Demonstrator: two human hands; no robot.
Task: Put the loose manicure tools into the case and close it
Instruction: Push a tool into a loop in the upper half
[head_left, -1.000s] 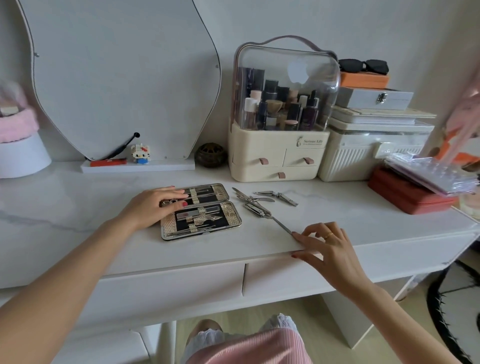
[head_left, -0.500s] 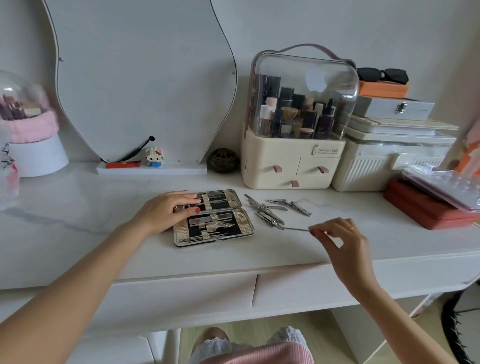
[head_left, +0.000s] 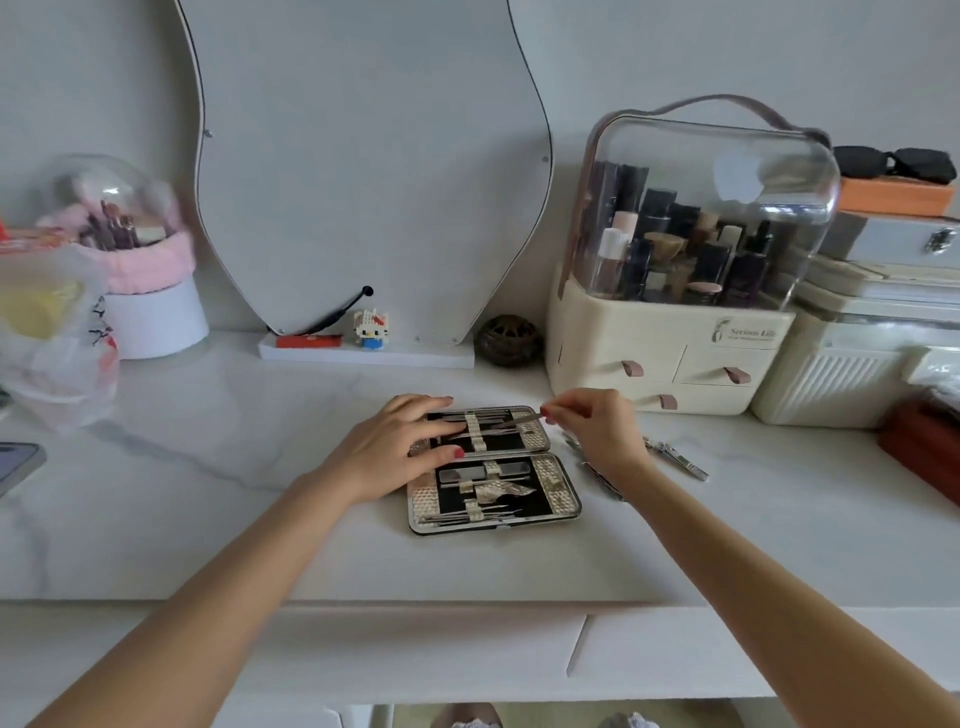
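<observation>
At frame centre, the open case (head_left: 493, 470) lies under the flat left hand (head_left: 400, 447); the right hand (head_left: 592, 426) pinches a thin tool (head_left: 519, 419) over its upper half; other loose tools (head_left: 675, 457) wait right of it, unpacked.

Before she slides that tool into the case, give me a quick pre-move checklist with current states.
1. Case lying open on the table: ok.
2. Left hand flat on the case's far half, steadying it: ok.
3. Right hand pinching a thin metal tool over the far half: ok.
4. Free strap slot under the tool: cannot tell.
5. All loose tools packed: not ok, some lie right of the case.
</observation>
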